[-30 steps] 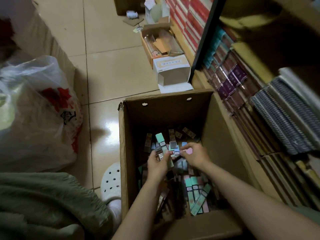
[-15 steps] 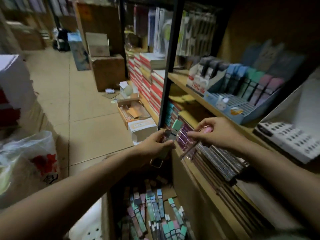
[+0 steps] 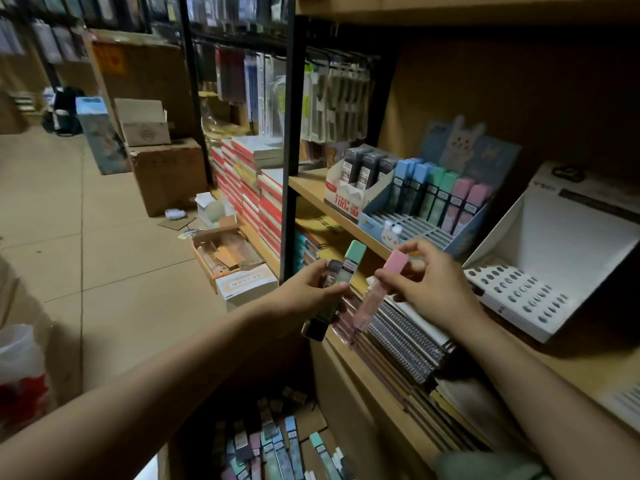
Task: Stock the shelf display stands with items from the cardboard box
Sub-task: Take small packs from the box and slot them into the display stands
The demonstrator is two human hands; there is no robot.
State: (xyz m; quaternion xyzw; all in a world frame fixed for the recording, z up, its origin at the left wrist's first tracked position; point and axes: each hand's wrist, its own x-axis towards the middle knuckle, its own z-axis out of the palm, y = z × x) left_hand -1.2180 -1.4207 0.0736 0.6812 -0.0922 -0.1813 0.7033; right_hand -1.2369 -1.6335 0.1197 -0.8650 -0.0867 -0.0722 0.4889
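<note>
Cardboard box [image 3: 311,424] mostly cut off, contents perhaps lead cases.

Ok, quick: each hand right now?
Left hand: holding a small bunch of cases, one green-capped.
Right hand: pinching a pink-capped case.

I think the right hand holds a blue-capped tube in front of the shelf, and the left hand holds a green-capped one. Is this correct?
Not quite. In the head view the tube in the right hand has a pink cap, not blue. The left hand does hold a green-capped tube in front of the shelf.
</note>
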